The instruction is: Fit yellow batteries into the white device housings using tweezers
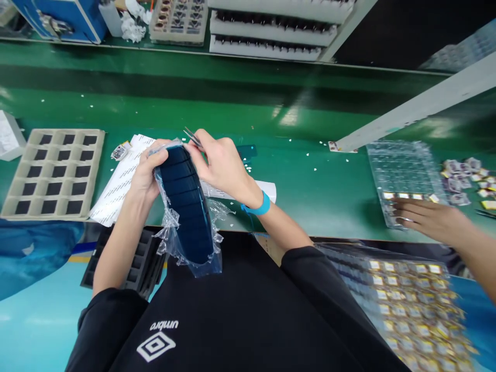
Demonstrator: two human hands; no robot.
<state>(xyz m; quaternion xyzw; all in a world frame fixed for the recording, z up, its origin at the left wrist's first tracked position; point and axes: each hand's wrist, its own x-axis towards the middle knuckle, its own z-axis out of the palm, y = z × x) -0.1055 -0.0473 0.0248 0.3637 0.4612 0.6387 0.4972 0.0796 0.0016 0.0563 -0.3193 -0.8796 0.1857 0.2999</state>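
Note:
A long stack of dark blue sheets (185, 201) in crinkled clear plastic wrap (170, 222) hangs over the table's front edge, against the black shirt. My left hand (149, 170) is closed around its upper left side, with the thumb over the top. At the upper right corner of the stack is my right hand (217, 163), its fingers pinched together. Metal tweezers (191, 137) stick out from between those fingers, tips pointing up and left. A blue band circles the right wrist. Below the hands, printed white paper (120, 181) lies on the table.
A beige compartment tray (56, 175) lies at the left, near a small part (121, 151). Another person's hand (430, 217) touches a clear tray (403, 168) at the right. A pale post (418, 108) slants across the right side. Black trays (135, 258) sit below the table edge.

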